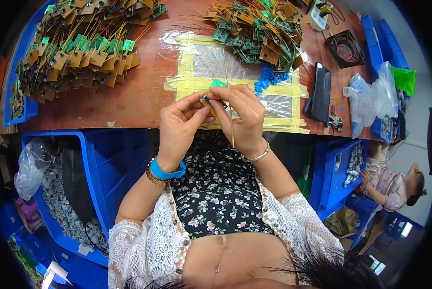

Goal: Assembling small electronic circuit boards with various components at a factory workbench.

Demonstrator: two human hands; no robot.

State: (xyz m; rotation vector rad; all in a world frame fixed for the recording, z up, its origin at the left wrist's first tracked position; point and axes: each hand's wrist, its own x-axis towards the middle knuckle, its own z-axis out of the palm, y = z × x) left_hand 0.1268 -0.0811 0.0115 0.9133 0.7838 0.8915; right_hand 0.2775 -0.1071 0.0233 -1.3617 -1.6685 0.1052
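The bare brown wooden table top [139, 91] between the two heaps is open, so a hand could slide there. A big heap of tan and green little boards with thin wires [78, 48] blocks the left. Another heap of green boards [257, 29] blocks the back. A flat black phone [321, 94] lies to the right.

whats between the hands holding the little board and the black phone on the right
In the head view, between the hands and the black phone lie a small heap of blue parts and the taped clear plastic sheet.
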